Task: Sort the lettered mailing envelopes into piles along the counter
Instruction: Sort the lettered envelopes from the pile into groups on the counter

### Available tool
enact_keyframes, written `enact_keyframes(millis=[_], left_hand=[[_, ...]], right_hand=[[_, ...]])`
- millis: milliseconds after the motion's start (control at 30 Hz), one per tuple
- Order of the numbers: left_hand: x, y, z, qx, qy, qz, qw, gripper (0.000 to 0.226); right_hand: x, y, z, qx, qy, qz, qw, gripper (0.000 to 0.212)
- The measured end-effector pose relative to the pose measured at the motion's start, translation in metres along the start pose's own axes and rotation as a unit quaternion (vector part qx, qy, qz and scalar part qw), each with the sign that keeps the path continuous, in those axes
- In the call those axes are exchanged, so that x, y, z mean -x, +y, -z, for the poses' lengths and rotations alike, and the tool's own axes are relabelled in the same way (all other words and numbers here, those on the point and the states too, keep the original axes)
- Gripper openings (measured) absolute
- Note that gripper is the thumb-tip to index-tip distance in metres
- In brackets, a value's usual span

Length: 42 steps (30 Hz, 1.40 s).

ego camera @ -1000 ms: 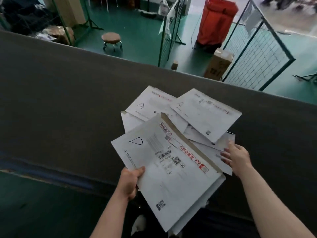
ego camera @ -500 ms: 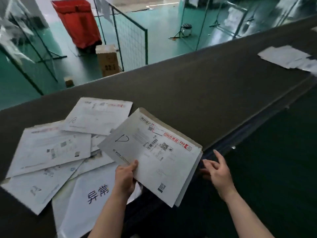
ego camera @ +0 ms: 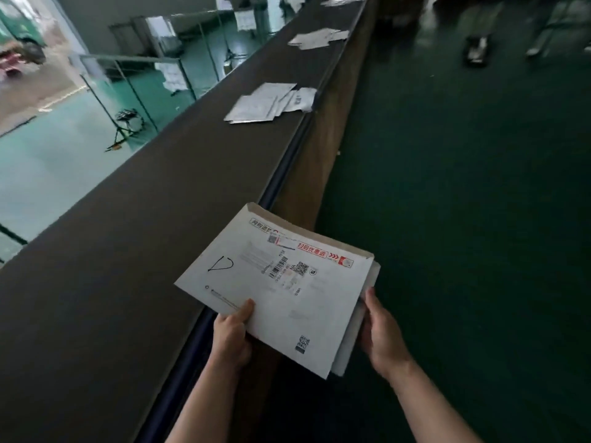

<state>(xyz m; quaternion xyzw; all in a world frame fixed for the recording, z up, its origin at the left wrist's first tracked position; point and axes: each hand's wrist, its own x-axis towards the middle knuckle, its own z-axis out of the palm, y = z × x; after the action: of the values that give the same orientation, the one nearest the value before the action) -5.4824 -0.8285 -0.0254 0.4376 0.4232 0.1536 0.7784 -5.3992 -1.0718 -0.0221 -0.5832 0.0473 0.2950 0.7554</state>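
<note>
White paper envelope stack, "D" on top [ego camera: 281, 289], is held over the dark counter's [ego camera: 128, 251] near edge. Left hand [ego camera: 232, 330] pinches the near-left edge, right hand [ego camera: 380, 334] clamps the right side. Nearest white envelope pile [ego camera: 265, 103] lies ahead & slightly left, well apart; stack's long axis angles toward it.

This is a mail or parcel sorting hall, a warehouse sort of place rather than an office. A long dark counter [ego camera: 134, 251] runs away down the room, with loose piles of white envelopes [ego camera: 268, 102] lying on it further along and another pile [ego camera: 316, 38] beyond that, all bearing printed labels too blurred to read. On the far side of the counter the floor [ego camera: 57, 161] is painted green and glossy, with wire-mesh partitions [ego camera: 137, 81] and a small stand [ego camera: 126, 123]; on the near side the floor is dark green.
</note>
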Motion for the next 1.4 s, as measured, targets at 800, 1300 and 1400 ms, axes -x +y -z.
enact_keyframes(millis=[800,1300,1400], left_hand=[[-0.413,0.124,-0.501,-0.136,-0.327,0.155,0.922,0.053],[-0.646,0.163,-0.901,-0.326,-0.227,0.083,0.914,0.025],[-0.68,0.191,-0.946,-0.301,-0.187,0.045,0.934,0.021]], right_hand=[[-0.455,-0.326,0.237,0.003,0.282,0.042,0.958,0.036],[-0.855,-0.561,0.376,0.06,0.238,0.024,0.969,0.009],[-0.924,-0.611,0.367,0.101,0.17,0.038,0.98,0.017]])
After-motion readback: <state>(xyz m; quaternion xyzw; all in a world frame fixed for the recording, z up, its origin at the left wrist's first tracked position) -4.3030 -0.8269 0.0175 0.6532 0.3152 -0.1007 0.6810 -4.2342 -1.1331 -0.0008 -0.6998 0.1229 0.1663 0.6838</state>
